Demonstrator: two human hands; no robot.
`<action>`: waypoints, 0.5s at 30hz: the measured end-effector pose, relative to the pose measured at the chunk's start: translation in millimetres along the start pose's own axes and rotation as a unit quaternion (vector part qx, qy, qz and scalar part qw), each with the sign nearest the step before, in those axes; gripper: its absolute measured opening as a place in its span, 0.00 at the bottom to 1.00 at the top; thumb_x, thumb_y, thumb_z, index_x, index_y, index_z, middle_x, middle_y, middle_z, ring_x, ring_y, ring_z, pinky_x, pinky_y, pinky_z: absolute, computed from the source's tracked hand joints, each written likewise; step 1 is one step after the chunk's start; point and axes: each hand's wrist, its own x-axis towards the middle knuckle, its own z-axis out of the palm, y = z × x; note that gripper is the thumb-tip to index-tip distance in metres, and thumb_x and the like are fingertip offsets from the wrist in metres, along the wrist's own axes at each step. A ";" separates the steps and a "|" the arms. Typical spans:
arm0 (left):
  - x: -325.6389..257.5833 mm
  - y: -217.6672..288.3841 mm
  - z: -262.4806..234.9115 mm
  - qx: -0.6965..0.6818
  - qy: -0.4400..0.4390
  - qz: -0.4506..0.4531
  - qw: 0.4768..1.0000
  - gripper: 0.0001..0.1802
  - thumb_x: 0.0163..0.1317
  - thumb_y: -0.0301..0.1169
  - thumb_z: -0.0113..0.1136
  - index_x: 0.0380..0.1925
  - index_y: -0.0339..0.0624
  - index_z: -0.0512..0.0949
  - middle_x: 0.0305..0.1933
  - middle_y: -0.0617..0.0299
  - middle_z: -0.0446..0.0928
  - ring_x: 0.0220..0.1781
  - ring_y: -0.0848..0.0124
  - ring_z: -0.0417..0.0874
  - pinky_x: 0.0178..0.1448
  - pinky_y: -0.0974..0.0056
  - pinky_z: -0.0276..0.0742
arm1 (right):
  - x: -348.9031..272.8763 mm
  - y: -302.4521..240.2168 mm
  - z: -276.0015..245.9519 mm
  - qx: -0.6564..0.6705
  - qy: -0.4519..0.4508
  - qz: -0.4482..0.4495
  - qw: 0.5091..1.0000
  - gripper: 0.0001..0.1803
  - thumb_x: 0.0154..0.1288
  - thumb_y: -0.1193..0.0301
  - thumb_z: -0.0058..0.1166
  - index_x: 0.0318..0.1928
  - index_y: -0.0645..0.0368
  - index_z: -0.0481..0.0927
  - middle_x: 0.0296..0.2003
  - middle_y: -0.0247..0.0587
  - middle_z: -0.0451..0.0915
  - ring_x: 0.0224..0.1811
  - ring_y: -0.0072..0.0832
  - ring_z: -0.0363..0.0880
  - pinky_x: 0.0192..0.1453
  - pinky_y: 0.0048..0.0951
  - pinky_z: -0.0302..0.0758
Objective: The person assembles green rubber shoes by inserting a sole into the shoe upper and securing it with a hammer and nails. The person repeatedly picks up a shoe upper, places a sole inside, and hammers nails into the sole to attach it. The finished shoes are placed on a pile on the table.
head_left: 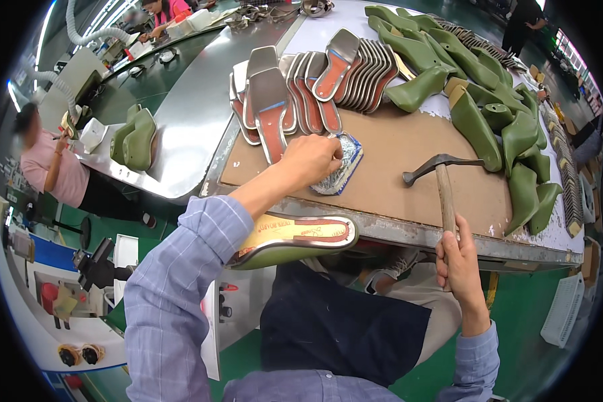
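Shoemaking bench, seen from above the worker's hands. Left hand reaches onto the brown board and closes its fingers into a small foil-lined tray, apparently pinching up something too small to make out. Right hand is clenched around the wooden handle of a hammer, whose head rests on the board. A green shoe form with an insole on top lies across the lap, just below the bench edge. Judged step: fetching a tack before fixing the insole; the next move would call for bringing both hands down to the form. Stacked insoles and green forms lie behind.
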 end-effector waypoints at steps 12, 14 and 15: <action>0.2 -6.1 -9.0 -0.093 0.009 -0.006 0.996 0.09 0.59 0.33 0.66 0.36 0.41 0.86 0.35 0.52 0.87 0.38 0.57 0.88 0.47 0.57 0.81 | -4.2 4.7 12.8 -0.059 0.002 -0.038 0.998 0.28 0.78 0.70 0.41 0.74 0.53 0.53 0.23 0.26 0.64 0.14 0.11 0.58 0.14 0.19 0.62; -1.7 -3.6 -13.5 -0.124 0.020 -0.016 0.992 0.11 0.61 0.33 0.66 0.40 0.39 0.86 0.35 0.51 0.86 0.36 0.60 0.88 0.46 0.60 0.81 | -4.2 6.8 12.3 -0.066 0.000 -0.047 0.997 0.27 0.78 0.70 0.42 0.74 0.53 0.54 0.23 0.26 0.64 0.14 0.11 0.58 0.15 0.19 0.62; -4.2 0.9 -19.2 -0.134 0.025 -0.027 0.990 0.11 0.62 0.33 0.65 0.40 0.38 0.86 0.35 0.51 0.87 0.37 0.61 0.88 0.46 0.60 0.81 | -4.5 7.0 12.7 -0.069 0.001 -0.047 0.997 0.27 0.78 0.70 0.42 0.74 0.53 0.54 0.23 0.26 0.64 0.14 0.12 0.59 0.15 0.19 0.62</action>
